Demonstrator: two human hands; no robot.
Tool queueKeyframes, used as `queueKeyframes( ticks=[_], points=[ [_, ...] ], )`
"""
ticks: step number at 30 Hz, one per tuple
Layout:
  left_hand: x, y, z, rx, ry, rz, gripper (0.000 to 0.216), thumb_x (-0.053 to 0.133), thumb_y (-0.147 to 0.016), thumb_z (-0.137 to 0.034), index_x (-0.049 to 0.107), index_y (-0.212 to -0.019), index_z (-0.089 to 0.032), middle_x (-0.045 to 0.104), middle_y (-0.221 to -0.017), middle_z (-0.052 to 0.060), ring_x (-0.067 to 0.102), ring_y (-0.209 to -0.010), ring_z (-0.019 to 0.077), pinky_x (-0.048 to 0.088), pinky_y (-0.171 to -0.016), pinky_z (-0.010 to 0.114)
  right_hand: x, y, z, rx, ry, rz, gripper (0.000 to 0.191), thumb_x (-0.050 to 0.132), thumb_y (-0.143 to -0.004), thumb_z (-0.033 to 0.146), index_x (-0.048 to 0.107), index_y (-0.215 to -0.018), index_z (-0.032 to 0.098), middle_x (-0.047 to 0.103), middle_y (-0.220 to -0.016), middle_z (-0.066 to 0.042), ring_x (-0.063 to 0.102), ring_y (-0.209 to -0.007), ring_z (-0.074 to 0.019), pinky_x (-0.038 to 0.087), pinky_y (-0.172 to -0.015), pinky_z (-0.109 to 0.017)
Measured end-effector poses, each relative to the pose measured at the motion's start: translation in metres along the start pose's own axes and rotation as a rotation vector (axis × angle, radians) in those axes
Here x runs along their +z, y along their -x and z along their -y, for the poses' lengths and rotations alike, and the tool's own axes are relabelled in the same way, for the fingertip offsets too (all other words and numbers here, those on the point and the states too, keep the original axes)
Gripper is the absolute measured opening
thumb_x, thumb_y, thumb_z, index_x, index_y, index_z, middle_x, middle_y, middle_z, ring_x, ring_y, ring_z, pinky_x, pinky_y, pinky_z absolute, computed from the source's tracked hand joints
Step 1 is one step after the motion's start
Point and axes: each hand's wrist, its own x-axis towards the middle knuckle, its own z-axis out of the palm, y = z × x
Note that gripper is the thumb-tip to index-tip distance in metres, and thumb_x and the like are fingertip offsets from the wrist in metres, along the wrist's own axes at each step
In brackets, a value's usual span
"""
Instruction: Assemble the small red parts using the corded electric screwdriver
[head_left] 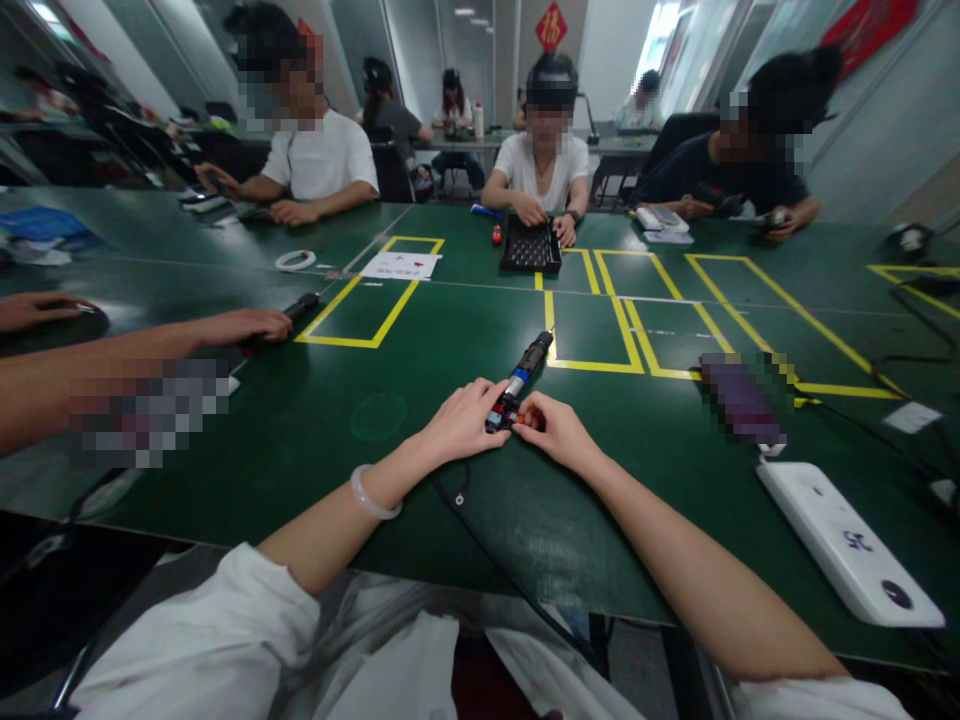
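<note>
On the green table in front of me lies a slim electric screwdriver [519, 383], its thin tip pointing away. The body is black with a blue band and a silver section, and red and grey inner parts show at its near end. My left hand [466, 420] rests along its left side, fingers and thumb closed round the near end. From the right, the fingertips of my right hand [553, 428] pinch a small orange-red part [520, 420] against that same end. A black cable [499, 560] with a ring terminal runs from below my hands over the table edge.
Yellow tape [596, 366] marks rectangles on the table. To the right lie a phone [741, 398] and a white power bank [847, 540]. A co-worker's hand [251, 327] holds a similar tool at left. Opposite, another person handles a black tray [531, 262].
</note>
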Motion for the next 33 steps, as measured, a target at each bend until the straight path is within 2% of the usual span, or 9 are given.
queueKeyframes(
  ticks=[7, 11, 14, 17, 24, 29, 33],
  points=[
    [-0.002, 0.000, -0.002, 0.064, 0.040, 0.003, 0.071, 0.061, -0.078, -0.039, 0.037, -0.141, -0.018, 0.051, -0.123, 0.012, 0.055, -0.106, 0.0268, 0.045, -0.091, 0.038, 0.001, 0.001, 0.003, -0.010, -0.055, 0.041, 0.017, 0.063, -0.081, 0.020, 0.050, -0.091, 0.021, 0.051, -0.067, 0.006, 0.049, -0.058, -0.0113, 0.038, -0.057, -0.023],
    [0.000, 0.001, -0.003, 0.050, 0.049, -0.014, 0.070, 0.060, -0.079, -0.040, 0.037, -0.141, -0.019, 0.049, -0.127, 0.012, 0.054, -0.108, 0.0262, 0.045, -0.093, 0.038, 0.000, 0.002, 0.008, -0.058, -0.117, 0.067, 0.009, 0.059, -0.083, 0.019, 0.051, -0.088, 0.020, 0.054, -0.070, 0.004, 0.051, -0.060, -0.0115, 0.041, -0.059, -0.022],
    [0.002, 0.002, -0.007, 0.022, 0.034, -0.035, 0.067, 0.059, -0.081, -0.045, 0.039, -0.139, -0.019, 0.048, -0.128, 0.012, 0.055, -0.108, 0.0261, 0.046, -0.092, 0.037, -0.002, 0.002, 0.010, -0.072, -0.111, 0.042, 0.004, 0.053, -0.085, 0.016, 0.053, -0.087, 0.019, 0.058, -0.073, 0.001, 0.054, -0.062, -0.0120, 0.042, -0.061, -0.023],
    [0.002, 0.000, -0.012, -0.024, -0.011, -0.053, 0.064, 0.057, -0.083, -0.049, 0.041, -0.137, -0.020, 0.050, -0.124, 0.011, 0.056, -0.104, 0.0262, 0.047, -0.087, 0.037, -0.003, 0.003, 0.011, -0.081, -0.087, 0.017, 0.008, 0.049, -0.086, 0.014, 0.055, -0.088, 0.019, 0.060, -0.076, 0.000, 0.055, -0.064, -0.0126, 0.042, -0.063, -0.024],
    [0.001, -0.004, -0.015, -0.051, -0.122, -0.043, 0.059, 0.053, -0.087, -0.046, 0.038, -0.140, -0.024, 0.051, -0.119, 0.010, 0.055, -0.098, 0.0245, 0.047, -0.082, 0.035, 0.000, 0.004, 0.005, -0.088, -0.071, -0.017, 0.015, 0.049, -0.086, 0.014, 0.057, -0.098, 0.019, 0.063, -0.083, -0.002, 0.058, -0.071, -0.0142, 0.045, -0.068, -0.025],
    [-0.001, -0.006, -0.003, -0.062, -0.218, -0.063, 0.062, 0.055, -0.087, -0.044, 0.034, -0.143, -0.024, 0.050, -0.122, 0.010, 0.053, -0.101, 0.0251, 0.045, -0.084, 0.036, -0.001, 0.004, 0.002, -0.070, -0.046, -0.008, 0.014, 0.050, -0.087, 0.015, 0.059, -0.097, 0.019, 0.061, -0.078, -0.001, 0.058, -0.070, -0.0142, 0.044, -0.068, -0.025],
    [-0.008, -0.008, 0.023, -0.157, -0.260, -0.066, 0.066, 0.055, -0.087, -0.046, 0.031, -0.145, -0.025, 0.048, -0.124, 0.012, 0.051, -0.105, 0.0269, 0.045, -0.086, 0.037, -0.002, 0.004, 0.000, -0.069, -0.032, -0.001, 0.013, 0.051, -0.087, 0.016, 0.060, -0.096, 0.019, 0.061, -0.078, 0.000, 0.057, -0.070, -0.0141, 0.044, -0.068, -0.025]
  ],
)
